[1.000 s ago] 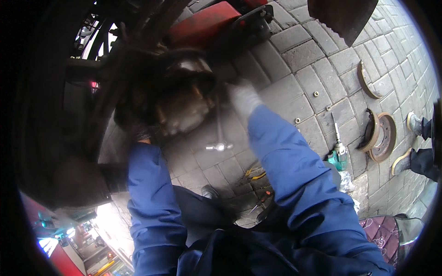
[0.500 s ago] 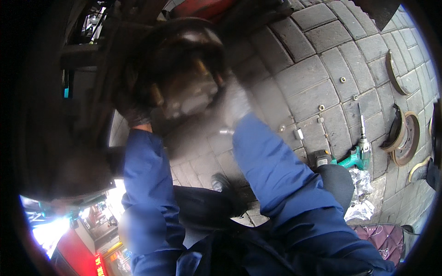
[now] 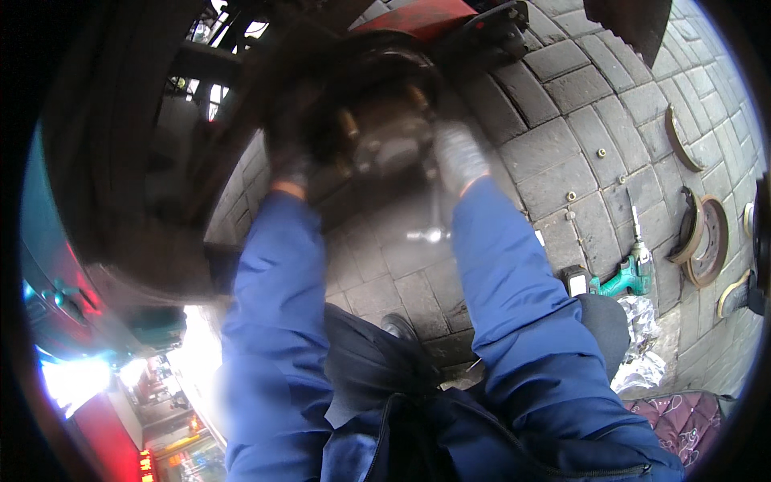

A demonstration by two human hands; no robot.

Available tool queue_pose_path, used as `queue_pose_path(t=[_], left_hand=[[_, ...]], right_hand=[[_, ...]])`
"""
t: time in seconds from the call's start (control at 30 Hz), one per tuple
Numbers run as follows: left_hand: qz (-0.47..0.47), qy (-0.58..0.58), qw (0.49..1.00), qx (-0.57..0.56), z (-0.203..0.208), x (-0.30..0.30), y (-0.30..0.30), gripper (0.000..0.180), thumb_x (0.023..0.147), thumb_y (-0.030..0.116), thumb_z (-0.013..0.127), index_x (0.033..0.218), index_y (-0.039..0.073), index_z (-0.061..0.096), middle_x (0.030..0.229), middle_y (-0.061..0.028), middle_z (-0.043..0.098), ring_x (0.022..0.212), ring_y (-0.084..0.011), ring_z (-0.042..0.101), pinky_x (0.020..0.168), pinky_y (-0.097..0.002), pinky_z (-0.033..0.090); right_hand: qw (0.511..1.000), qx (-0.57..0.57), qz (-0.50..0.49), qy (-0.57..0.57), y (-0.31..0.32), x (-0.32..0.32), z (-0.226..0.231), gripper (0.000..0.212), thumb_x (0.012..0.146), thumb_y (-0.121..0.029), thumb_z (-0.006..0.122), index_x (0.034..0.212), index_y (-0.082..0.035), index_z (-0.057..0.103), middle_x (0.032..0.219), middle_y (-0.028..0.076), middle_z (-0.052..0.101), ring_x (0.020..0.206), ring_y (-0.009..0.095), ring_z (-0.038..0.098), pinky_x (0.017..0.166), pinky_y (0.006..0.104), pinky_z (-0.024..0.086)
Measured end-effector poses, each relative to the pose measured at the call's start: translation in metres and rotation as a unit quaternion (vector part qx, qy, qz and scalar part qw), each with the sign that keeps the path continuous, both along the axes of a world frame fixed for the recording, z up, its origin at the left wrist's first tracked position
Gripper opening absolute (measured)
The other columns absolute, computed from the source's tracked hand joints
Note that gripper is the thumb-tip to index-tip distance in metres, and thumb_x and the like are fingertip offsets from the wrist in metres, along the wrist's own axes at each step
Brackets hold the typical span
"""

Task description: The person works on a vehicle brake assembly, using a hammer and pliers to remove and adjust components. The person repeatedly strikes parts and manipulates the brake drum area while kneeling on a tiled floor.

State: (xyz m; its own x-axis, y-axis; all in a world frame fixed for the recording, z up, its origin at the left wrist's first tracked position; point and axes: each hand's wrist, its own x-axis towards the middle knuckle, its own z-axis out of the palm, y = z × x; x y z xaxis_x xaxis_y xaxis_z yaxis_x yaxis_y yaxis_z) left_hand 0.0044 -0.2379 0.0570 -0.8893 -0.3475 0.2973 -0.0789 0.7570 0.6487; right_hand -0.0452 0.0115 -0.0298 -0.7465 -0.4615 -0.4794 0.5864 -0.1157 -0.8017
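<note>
In front of me is a dark wheel hub (image 3: 397, 153) with brassy studs standing out from its face, blurred by motion. My left hand (image 3: 291, 165) is at the hub's left side, deep in shadow, and its fingers cannot be made out. My right hand (image 3: 459, 153), in a grey glove, is at the hub's right edge with its fingers curled. From beside those fingers hangs what looks like a socket wrench (image 3: 434, 234), its shaft blurred and its silver head lowest. The grip itself is partly hidden.
On the paving to the right lie several nuts (image 3: 571, 196), a green power drill (image 3: 628, 278), curved brake shoes (image 3: 689, 226), a round brown drum (image 3: 710, 241) and clear plastic wrapping (image 3: 640, 345). A patterned maroon cushion (image 3: 683, 422) lies at lower right. Dark vehicle bodywork (image 3: 144, 241) fills the left.
The view has shifted, so the hub and both hands sit further right in the picture. Both hands are still at the hub, and the silver wrench head stays below the right hand.
</note>
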Motion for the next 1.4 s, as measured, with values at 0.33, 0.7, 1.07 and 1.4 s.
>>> queue_pose_path(t=[0.33,0.7,1.07,1.4], left_hand=[[0.084,-0.078,0.642,0.758,-0.039,0.08,0.123,0.091,0.075,0.059,0.069,0.144,0.013,0.032,0.143,-0.0222,0.034,0.129,-0.0455,0.035,0.106,-0.0588,0.028],[0.037,0.055,0.564,0.823,-0.031,0.068,0.134,0.082,0.073,0.058,0.074,0.132,0.012,0.043,0.123,-0.0123,0.046,0.112,-0.0353,0.044,0.098,-0.0509,0.036],[0.183,-0.008,0.848,0.497,0.008,0.074,0.131,0.038,0.074,0.031,0.082,0.088,0.0,0.064,0.079,-0.0074,0.063,0.065,-0.0137,0.058,0.059,-0.0281,0.05],[0.102,0.09,0.958,0.254,0.002,0.093,0.181,0.07,0.077,0.024,0.073,0.133,-0.002,0.04,0.119,-0.0274,0.05,0.102,-0.0321,0.06,0.087,-0.0385,0.052]], right_hand=[[0.997,0.006,-0.045,-0.057,0.018,-0.003,0.057,0.065,0.091,-0.058,0.053,0.136,-0.012,0.051,0.116,0.008,0.061,0.107,0.021,0.056,0.089,0.0383,0.046],[0.939,0.145,-0.137,0.282,-0.005,-0.015,0.024,0.057,0.095,-0.046,0.049,0.124,0.003,0.058,0.113,0.024,0.064,0.103,0.035,0.061,0.091,0.0398,0.046],[0.981,-0.091,-0.113,-0.13,-0.02,0.019,0.016,0.049,0.097,-0.051,0.033,0.108,-0.009,0.056,0.096,0.012,0.064,0.081,0.028,0.066,0.051,0.0424,0.057],[0.961,-0.176,-0.195,-0.09,-0.014,0.03,0.022,0.055,0.096,-0.056,0.038,0.117,-0.008,0.054,0.103,0.014,0.063,0.094,0.032,0.061,0.082,0.0499,0.053]])
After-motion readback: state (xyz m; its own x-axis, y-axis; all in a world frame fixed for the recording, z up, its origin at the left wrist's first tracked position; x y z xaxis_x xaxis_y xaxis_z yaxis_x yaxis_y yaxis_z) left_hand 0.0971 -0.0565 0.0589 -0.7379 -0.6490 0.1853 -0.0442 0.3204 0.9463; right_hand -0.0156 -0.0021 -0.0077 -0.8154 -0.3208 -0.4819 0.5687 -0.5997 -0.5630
